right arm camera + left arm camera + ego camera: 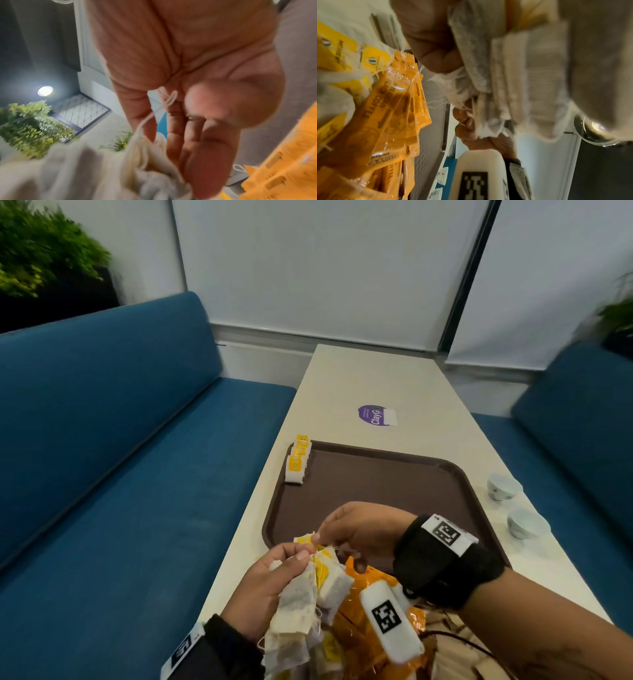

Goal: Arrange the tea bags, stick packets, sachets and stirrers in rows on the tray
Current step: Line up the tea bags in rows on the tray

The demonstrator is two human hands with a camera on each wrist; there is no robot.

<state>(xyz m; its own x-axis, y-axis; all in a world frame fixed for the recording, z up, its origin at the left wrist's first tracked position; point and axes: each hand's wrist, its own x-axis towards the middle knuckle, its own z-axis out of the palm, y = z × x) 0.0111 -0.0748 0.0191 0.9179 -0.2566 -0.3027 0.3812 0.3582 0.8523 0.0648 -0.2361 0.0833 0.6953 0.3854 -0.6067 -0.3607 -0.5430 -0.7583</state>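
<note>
Brown tray [376,484]: on the pale table [376,378], just beyond both hands; three yellow-tagged tea bags in a row [297,463] at its far left rim.
Left hand [270,587]: fingers curled round a bunch of tea bags [308,594], held above the near table edge.
Right hand [359,529]: thumb and fingertips pinch a yellow tag [306,540] at the top of the bunch, touching the left fingers.
Orange stick packets [363,638]: piled just beneath both hands.
Two small cups [513,505]: right of the tray.
</note>
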